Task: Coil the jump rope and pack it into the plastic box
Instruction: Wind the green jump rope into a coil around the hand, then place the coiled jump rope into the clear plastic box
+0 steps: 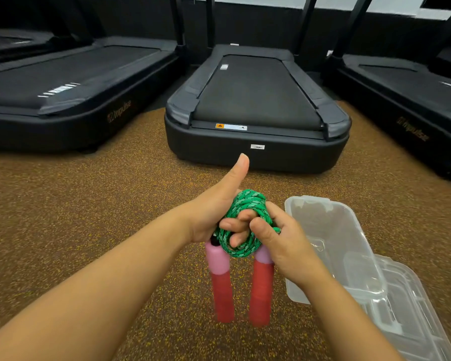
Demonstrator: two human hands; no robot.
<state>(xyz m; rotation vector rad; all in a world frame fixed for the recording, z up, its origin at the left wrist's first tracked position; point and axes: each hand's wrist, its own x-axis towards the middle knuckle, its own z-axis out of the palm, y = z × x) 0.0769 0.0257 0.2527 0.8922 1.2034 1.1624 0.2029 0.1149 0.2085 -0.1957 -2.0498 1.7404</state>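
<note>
The left hand (214,214) has its fingers curled through the coiled green jump rope (245,225), thumb sticking up and free. The right hand (279,238) closes on the coil from the other side, thumb and fingers pinching the braided loops. Two red-and-pink handles (261,290) hang below both hands. Just right of the right hand, the clear plastic box (331,230) lies open on the speckled floor (89,217), its lid (406,308) beside it. Beyond the hands stands a black treadmill (255,105).
</note>
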